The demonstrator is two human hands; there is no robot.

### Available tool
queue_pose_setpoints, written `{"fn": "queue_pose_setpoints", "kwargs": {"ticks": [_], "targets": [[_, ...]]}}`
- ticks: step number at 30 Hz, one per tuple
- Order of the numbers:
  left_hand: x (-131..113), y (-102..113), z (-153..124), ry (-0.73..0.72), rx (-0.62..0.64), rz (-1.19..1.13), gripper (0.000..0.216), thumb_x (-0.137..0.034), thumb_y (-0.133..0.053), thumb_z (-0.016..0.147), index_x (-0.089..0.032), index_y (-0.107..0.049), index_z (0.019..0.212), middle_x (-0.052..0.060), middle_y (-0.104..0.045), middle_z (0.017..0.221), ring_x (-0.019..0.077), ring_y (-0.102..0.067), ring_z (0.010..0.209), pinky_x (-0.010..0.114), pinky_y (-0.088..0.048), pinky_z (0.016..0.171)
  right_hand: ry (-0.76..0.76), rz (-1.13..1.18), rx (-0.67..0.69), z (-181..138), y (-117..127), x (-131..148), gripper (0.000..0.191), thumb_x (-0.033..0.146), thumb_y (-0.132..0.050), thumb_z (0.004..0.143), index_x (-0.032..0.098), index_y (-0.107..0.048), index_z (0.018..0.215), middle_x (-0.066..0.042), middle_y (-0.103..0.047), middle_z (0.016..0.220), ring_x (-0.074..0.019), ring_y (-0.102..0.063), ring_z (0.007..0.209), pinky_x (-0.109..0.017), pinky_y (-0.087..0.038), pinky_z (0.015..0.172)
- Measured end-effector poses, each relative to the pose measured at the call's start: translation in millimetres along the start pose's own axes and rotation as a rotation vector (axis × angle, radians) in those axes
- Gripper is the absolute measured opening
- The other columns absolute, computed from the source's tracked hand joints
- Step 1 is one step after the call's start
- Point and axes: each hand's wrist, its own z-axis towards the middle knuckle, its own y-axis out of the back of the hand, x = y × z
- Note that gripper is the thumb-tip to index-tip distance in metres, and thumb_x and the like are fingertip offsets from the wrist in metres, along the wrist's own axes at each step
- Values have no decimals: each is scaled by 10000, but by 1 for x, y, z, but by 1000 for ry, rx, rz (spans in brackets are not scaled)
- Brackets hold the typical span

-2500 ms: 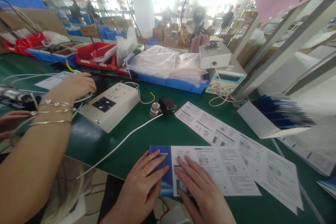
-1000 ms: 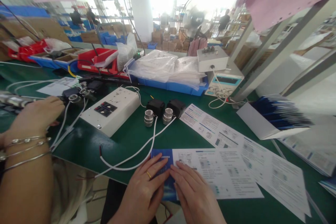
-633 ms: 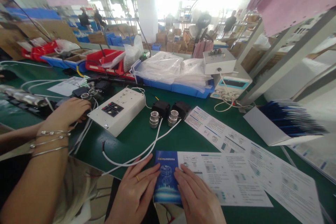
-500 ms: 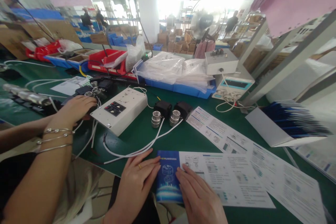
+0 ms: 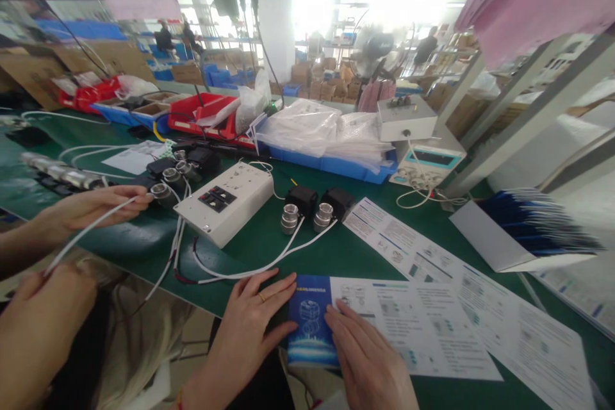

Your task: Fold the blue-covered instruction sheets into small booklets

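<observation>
My left hand [image 5: 252,320] lies flat with spread fingers on the green table, its fingertips at the left edge of a blue-covered leaflet [image 5: 307,320]. A gold ring shows on one finger. My right hand [image 5: 368,359] rests flat on the white printed part of the same unfolded sheet [image 5: 423,327], fingers stretched out. Neither hand grips anything. Two black valve units with metal fittings [image 5: 314,208] stand just beyond the leaflet, their white cables [image 5: 250,269] running toward my left hand.
A co-worker's hands [image 5: 91,205] at the left hold a white cable. A white switch box [image 5: 223,198], more valve units [image 5: 175,173], another printed sheet [image 5: 413,250], a stack of blue leaflets [image 5: 523,224], blue and red bins [image 5: 331,163] and a power supply [image 5: 425,160] stand around.
The co-worker set a second valve unit by the first, then drew both hands back holding a white cable. My hands slid slightly on the leaflet, pressing its blue fold.
</observation>
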Motion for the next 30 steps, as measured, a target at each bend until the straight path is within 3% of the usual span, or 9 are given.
{"fn": "queue_pose_setpoints", "kwargs": {"ticks": [6,10,12,15,17,19,23,26,30], "targets": [[4,7,-4,6,158,-104,840,-415,-859,761,-334,-469,1501,53,-545,1522,324,-520,1403,547,-485,1105,-49,61,-108,3,-5,5,388,35,-439,918,108,-648,1237,-128,-709,1218,-258,-678,1155,-335,-627,908],[4,6,-8,43,205,-121,1078,-322,-909,684,-337,-313,1582,80,-426,1606,355,-409,1489,631,-415,1154,-97,80,-132,-2,-12,7,368,79,-421,956,121,-646,1244,-127,-705,1223,-266,-669,1170,-364,-627,912],[6,10,-10,48,214,-158,1108,-357,-939,629,-325,-354,1569,98,-431,1601,375,-402,1491,655,-408,1154,-102,85,-116,-5,-16,7,356,124,-432,968,116,-638,1258,-135,-697,1239,-280,-659,1186,-387,-629,911],[7,21,-13,14,166,-313,870,-450,-888,704,-329,-509,1478,86,-549,1522,322,-522,1413,578,-465,1149,-109,87,-135,-4,-18,9,354,141,-457,945,126,-638,1248,-139,-703,1223,-281,-666,1175,-375,-631,900],[4,24,-12,0,60,-415,493,-358,-711,907,-336,-603,1388,38,-650,1420,222,-615,1321,451,-520,1130,-141,92,-170,2,-16,12,363,112,-446,916,132,-638,1223,-135,-719,1183,-274,-683,1144,-364,-633,888],[-2,20,-7,2,-55,-445,316,-245,-548,1004,-318,-683,1280,11,-733,1286,161,-678,1218,348,-568,1075,-144,84,-162,11,-10,13,387,76,-433,884,129,-635,1210,-130,-727,1159,-263,-699,1112,-351,-635,878],[-10,-2,7,-38,-151,-269,242,-202,-559,990,-247,-756,1124,33,-782,1151,189,-728,1096,372,-622,1001,-108,36,-110,26,2,13,430,59,-450,833,118,-640,1214,-133,-730,1154,-249,-712,1083,-310,-630,872],[-5,-12,12,-64,-117,-132,288,-199,-582,976,-226,-708,1233,57,-739,1268,216,-695,1184,419,-604,1037,-106,26,-120,26,1,12,435,49,-451,822,125,-650,1201,-121,-731,1158,-242,-710,1089,-299,-627,879],[9,-4,11,-85,12,-49,510,-327,-727,899,-252,-602,1388,77,-643,1424,259,-628,1298,468,-577,1065,-147,77,-133,16,-13,15,423,69,-457,831,112,-656,1202,-132,-712,1206,-255,-679,1153,-332,-617,926]]}}
